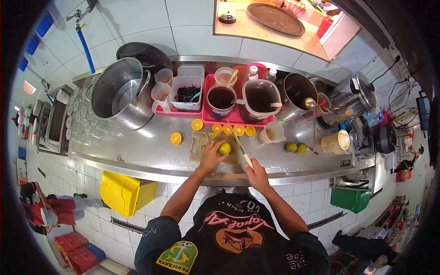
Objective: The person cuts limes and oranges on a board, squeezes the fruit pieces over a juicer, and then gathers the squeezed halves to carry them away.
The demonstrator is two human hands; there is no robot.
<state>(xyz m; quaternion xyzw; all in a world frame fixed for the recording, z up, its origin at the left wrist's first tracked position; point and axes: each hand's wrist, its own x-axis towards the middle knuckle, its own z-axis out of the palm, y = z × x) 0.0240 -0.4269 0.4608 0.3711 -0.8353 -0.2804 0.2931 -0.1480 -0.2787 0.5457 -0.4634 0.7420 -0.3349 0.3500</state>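
Note:
My left hand (pixel 212 156) is closed around a green-yellow orange (pixel 225 148), holding it on the cutting board (pixel 199 143). In my right hand (pixel 257 174) is a knife (pixel 243 149) with a pale handle, its blade pointing away from me just right of the fruit. Blade and fruit look apart. Behind the board, several cut orange halves (pixel 239 130) sit in a row, cut faces up. One more orange half (pixel 176 138) lies to the left. Two whole green oranges (pixel 291 146) rest on the counter at the right.
A red tray (pixel 208 118) carries jugs of dark liquid (pixel 261 97). A big steel pot (pixel 120 91) and glasses (pixel 82 114) stand left; a pot with a ladle (pixel 298 94) and a measuring jug (pixel 272 133) stand right. A yellow bin (pixel 123 192) is below. Another person (pixel 46 208) is at far left.

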